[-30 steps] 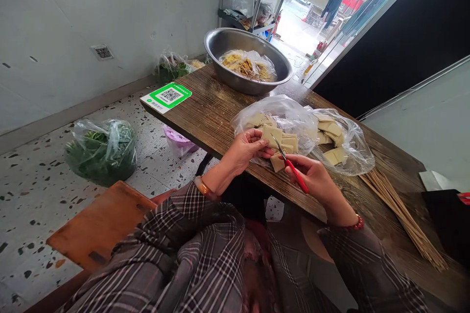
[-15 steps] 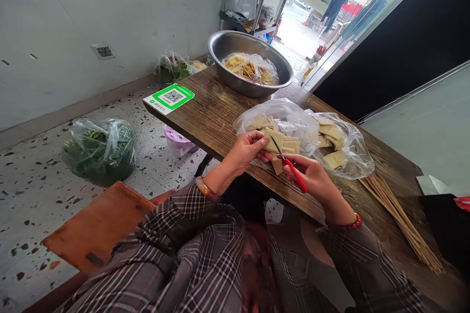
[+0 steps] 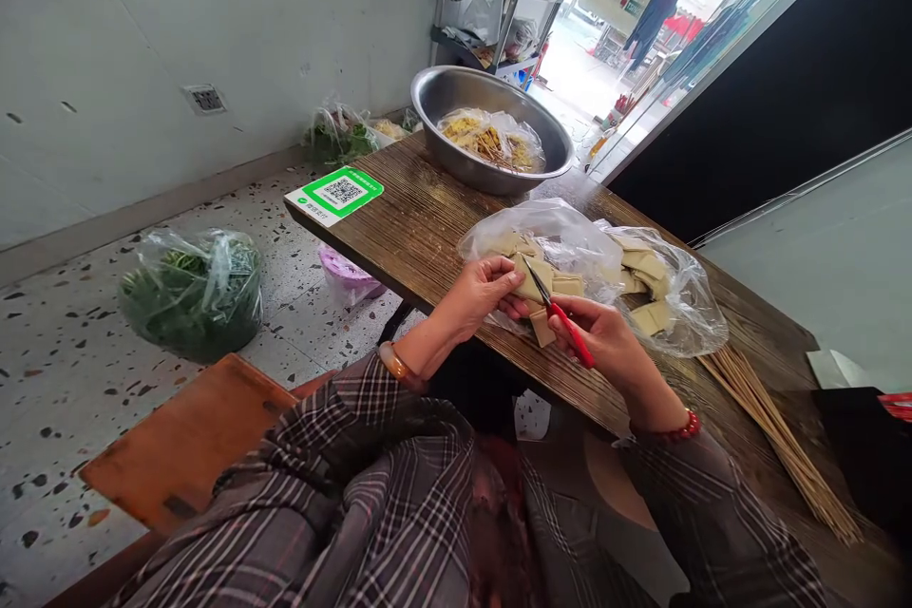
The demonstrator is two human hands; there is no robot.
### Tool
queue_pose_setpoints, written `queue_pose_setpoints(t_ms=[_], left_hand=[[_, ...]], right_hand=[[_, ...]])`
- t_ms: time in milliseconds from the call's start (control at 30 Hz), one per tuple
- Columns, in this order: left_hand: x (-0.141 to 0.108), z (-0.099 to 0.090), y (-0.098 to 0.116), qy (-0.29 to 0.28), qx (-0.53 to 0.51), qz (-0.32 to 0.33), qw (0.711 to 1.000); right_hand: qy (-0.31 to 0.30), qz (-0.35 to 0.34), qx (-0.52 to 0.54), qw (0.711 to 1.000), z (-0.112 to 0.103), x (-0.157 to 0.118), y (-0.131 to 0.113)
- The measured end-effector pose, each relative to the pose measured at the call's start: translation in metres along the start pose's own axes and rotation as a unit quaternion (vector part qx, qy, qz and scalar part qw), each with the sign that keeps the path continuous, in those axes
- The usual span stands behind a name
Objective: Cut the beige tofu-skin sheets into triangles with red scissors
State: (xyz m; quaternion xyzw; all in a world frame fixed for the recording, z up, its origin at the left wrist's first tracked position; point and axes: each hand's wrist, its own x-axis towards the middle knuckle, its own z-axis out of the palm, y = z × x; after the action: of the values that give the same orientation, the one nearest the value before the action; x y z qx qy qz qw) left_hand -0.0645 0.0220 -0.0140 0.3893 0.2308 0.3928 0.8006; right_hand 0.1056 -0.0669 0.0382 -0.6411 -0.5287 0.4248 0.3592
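Observation:
My left hand (image 3: 491, 290) pinches a flat beige sheet of dried tofu (image 3: 531, 279) between thumb and fingers. In my right hand (image 3: 595, 332) are red-handled scissors (image 3: 570, 332), their dark blades lying across the sheet and a little apart. Whether the blades have cut into it, I cannot tell. A smaller tofu piece (image 3: 542, 327) hangs or lies just below the blades. Behind my hands, more tofu pieces (image 3: 568, 284) lie at the mouth of a clear plastic bag (image 3: 562, 223). A second clear bag (image 3: 694, 299) with tofu sheets (image 3: 645, 266) rests to the right.
A steel basin (image 3: 484, 176) holding bagged yellow food on sticks stands at the table's far end. A green QR card (image 3: 342, 193) lies by the left corner. Bamboo skewers (image 3: 784, 442) lie at right. Bagged greens (image 3: 192, 294) and a wooden stool (image 3: 189, 437) are at left.
The view has shifted slightly, so the table and basin appear a little lower and further right. The scissor blades look slightly more parted. Both hands keep their holds.

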Motion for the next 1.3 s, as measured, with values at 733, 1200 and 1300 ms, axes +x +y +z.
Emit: queue_pose_setpoints(t_ms=[733, 1200, 1300], left_hand=[[0.005, -0.014, 0.009, -0.008, 0.019, -0.024, 1.0], [0.015, -0.012, 0.003, 0.153, 0.081, 0.08, 0.982], [0.013, -0.015, -0.002, 0.169, 0.196, 0.154, 0.953]], right_hand=[[-0.022, 0.025, 0.018, 0.999, -0.005, 0.028, -0.008], [0.101, 0.024, 0.1, 0.99, -0.025, 0.0, 0.019], [0.111, 0.018, 0.093, 0.989, -0.032, -0.009, 0.026]])
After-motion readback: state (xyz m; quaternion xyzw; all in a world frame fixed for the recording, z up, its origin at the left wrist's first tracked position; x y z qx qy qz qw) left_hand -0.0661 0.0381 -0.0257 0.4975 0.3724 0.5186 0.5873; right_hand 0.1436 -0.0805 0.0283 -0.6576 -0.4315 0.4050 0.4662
